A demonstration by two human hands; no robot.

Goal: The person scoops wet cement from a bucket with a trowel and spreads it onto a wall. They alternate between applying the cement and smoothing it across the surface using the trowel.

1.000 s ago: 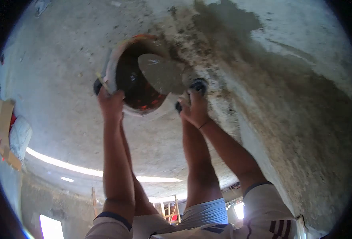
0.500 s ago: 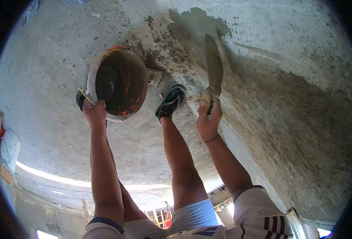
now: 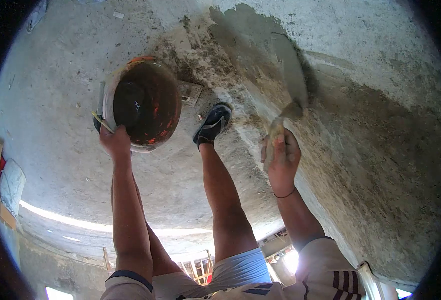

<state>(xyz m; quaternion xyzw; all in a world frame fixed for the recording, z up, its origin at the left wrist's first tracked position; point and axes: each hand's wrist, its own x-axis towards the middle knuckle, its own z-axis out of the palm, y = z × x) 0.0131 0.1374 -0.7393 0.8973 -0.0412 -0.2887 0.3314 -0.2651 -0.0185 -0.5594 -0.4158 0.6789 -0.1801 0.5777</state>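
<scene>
The left hand is clenched on the near rim of the bucket, fingers curled over the edge, with a thin yellow strip trapped between hand and rim. The bucket sits at floor level, left of centre in the head view, with its mouth facing the camera. Its inside wall is orange under a dark smear of mortar; any marking on it is too smeared to read. The right hand is closed around the handle of the trowel, and a thin dark band circles that wrist. The trowel blade points up and away from the hand, and its flat face lies against the wall. The blade is coated in grey mortar and rests at the right edge of a darker wet patch. The 2 hands are well apart, with 1 bare leg between them. That leg ends in a dark shoe planted near the foot of the wall, just right of the bucket. A small square plate lies on the floor between bucket and wall. The light shorts show 3 dark stripes at the lower right, with no readable lettering beside them. A flat sheet at the far left edge carries marks too small to read.
</scene>
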